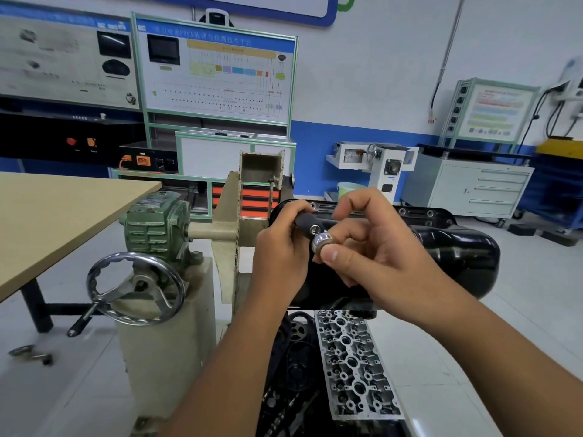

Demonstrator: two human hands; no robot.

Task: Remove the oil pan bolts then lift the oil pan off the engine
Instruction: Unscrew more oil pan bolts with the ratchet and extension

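**Head view: both hands on ratchet above oil pan**

Left hand grips the black ratchet handle. Right hand pinches the chrome socket at its end. Black oil pan sits behind, on stand-mounted engine. Handwheel at left.

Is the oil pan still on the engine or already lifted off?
Still on. The black oil pan sits on the engine, its flange against the block; both hands hold a ratchet in front of it.

A cream-painted engine stand rises from the pale tiled floor at lower centre, bearing a green gearbox with a chrome handwheel and the engine with its black oil pan uppermost. A few small metal parts lie on the floor at lower left. A wooden table stands at the left.
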